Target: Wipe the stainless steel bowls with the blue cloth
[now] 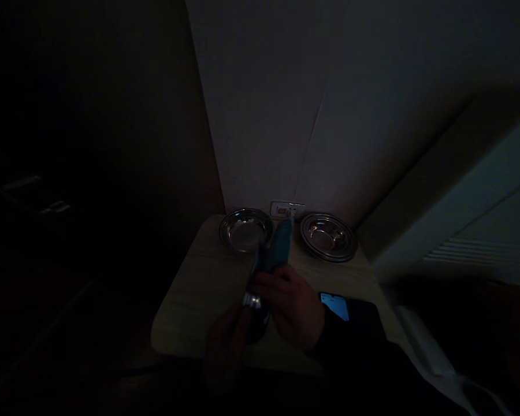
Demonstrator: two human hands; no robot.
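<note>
The scene is very dark. Above the table's front part, my left hand (pixel 226 341) is closed at the lower edge of a shiny metal object (pixel 253 300), its kind too dim to make out. My right hand (pixel 295 303) closes around a teal cloth (pixel 281 245) and presses against the metal object's upper right side. The cloth's upper end rises away from my fingers towards the wall. Most of the metal object is hidden by my hands, the cloth and shadow.
On the pale wooden table (pixel 186 309), a shallow steel dish (pixel 246 230) lies back left and a stack of similar dishes (pixel 328 237) back right. A lit phone (pixel 335 305) rests by my right forearm. A wall socket (pixel 287 209) sits behind the table.
</note>
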